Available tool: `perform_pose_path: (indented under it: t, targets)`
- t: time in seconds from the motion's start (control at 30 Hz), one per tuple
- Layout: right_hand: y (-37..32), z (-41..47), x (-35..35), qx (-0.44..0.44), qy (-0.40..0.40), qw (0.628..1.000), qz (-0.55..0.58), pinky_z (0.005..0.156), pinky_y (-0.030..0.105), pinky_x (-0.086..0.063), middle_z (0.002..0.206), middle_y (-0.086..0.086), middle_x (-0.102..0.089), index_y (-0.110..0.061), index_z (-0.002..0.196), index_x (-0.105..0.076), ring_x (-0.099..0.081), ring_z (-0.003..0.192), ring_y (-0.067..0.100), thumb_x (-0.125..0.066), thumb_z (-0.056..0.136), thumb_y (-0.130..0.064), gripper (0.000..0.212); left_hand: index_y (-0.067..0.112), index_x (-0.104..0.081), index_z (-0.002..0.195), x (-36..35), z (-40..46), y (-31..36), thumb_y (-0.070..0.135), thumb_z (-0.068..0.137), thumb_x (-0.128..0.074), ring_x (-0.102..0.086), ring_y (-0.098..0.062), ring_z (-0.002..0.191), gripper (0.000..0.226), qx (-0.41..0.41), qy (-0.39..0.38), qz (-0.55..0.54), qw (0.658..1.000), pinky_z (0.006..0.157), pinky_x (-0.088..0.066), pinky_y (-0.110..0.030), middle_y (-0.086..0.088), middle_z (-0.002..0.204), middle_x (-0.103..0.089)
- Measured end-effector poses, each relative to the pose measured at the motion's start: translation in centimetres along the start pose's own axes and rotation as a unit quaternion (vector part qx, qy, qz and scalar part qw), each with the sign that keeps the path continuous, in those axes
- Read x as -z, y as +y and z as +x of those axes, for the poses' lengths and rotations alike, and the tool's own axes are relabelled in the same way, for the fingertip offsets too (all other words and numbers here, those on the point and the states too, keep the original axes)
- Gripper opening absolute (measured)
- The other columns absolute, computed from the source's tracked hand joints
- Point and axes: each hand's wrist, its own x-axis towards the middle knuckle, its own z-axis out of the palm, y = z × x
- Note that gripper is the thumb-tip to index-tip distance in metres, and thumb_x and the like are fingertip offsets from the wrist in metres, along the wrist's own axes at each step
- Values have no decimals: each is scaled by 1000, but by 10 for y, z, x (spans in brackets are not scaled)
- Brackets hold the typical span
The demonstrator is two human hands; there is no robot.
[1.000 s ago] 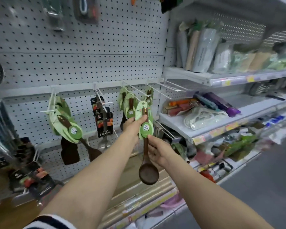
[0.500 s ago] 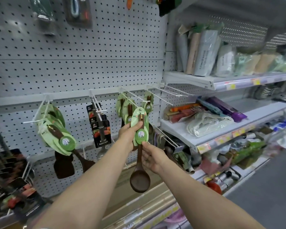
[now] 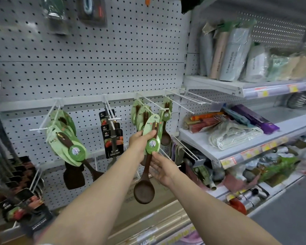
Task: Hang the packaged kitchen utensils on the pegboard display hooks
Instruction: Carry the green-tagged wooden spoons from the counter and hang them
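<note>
Lifting the carded spoon (image 3: 149,154) toward the hook (image 3: 151,105)
Left hand (image 3: 137,141) pinched its green card, right hand (image 3: 162,167) steadied the handle; it had risen closer, card hole just below the tip, unhung.

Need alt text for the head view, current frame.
Two bare hands hold a dark wooden spoon on a green card: left hand grips the card, right hand steadies the handle, before a white pegboard whose hooks carry similar green-carded utensils.
</note>
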Motion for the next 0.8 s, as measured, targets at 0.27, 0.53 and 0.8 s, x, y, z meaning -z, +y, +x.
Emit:
perform_pose_path:
  t: [0.27, 0.53, 0.8]
  targets:
    - [1, 20, -4, -8, 1, 1000, -14, 75, 30, -53, 109, 1, -78, -14, 117, -70, -69, 107, 15, -72, 94, -27, 27, 10, -72, 99, 6, 12, 5, 9, 85, -79, -72, -23, 73, 15, -13, 1, 29, 999, 67, -61, -33, -13, 92, -77]
    - [0, 44, -22, -10, -7, 1000, -21, 74, 26, -53, 118, 1, -74, -14, 122, -68, -67, 112, 14, -68, 97, -30, 30, 13, -71, 92, 10, 33, 16, 6, 83, -80, -71, -21, 72, 14, -23, 24, 42, 999, 71, -61, -34, -8, 85, -76]
    - [-8, 47, -28, -19, -12, 998, -58, 103, 31, -48, 143, 10, -59, -14, 134, -59, -59, 128, 22, -61, 100, -38, 42, 16, -72, 97, 11, 50, 17, 17, 83, -82, -73, -26, 96, 17, -23, 61, 74, 995, 93, -58, -44, -7, 100, -77]
